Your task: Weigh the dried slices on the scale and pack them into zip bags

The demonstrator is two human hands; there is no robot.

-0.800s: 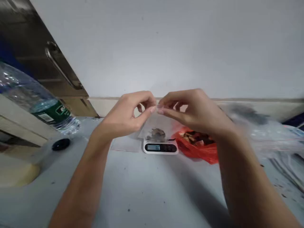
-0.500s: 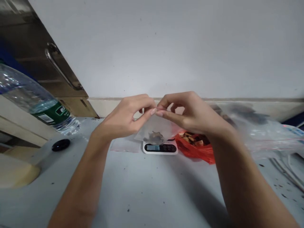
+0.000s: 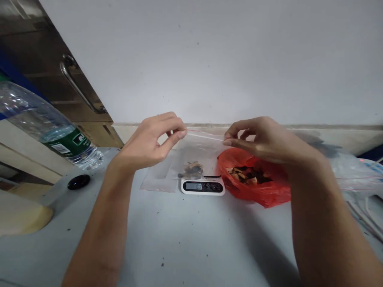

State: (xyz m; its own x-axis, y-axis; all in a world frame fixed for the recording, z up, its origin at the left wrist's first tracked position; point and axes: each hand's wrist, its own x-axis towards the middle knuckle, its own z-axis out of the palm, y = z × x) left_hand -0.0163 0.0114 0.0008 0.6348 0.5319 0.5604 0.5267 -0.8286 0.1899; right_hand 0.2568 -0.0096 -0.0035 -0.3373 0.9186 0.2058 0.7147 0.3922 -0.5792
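Between my two hands a clear zip-lock bag (image 3: 203, 149) is stretched by its top edge, with some brown dried pieces (image 3: 193, 169) at its bottom. My left hand (image 3: 155, 137) pinches the bag's left top corner, and my right hand (image 3: 260, 137) pinches the right one. The bag hangs in front of a small white digital scale (image 3: 203, 192), whose display reads 0.0; whether the two touch I cannot tell. Right of the scale lies an open red plastic bag (image 3: 248, 195) of dried slices (image 3: 249, 175), partly behind my right arm. A flat clear bag (image 3: 158, 181) lies left of the scale.
A water bottle (image 3: 64, 139) with a green label leans in at the left, above a black round lid (image 3: 78, 182). A pale container (image 3: 24, 217) stands at the lower left. More clear bags (image 3: 353, 171) and grey cables (image 3: 365, 219) lie at the right. A wall (image 3: 224, 63) rises behind.
My right hand has slid rightward from beside the left, and the bag's top edge is now drawn out straight between them. The red bag shows more fully.
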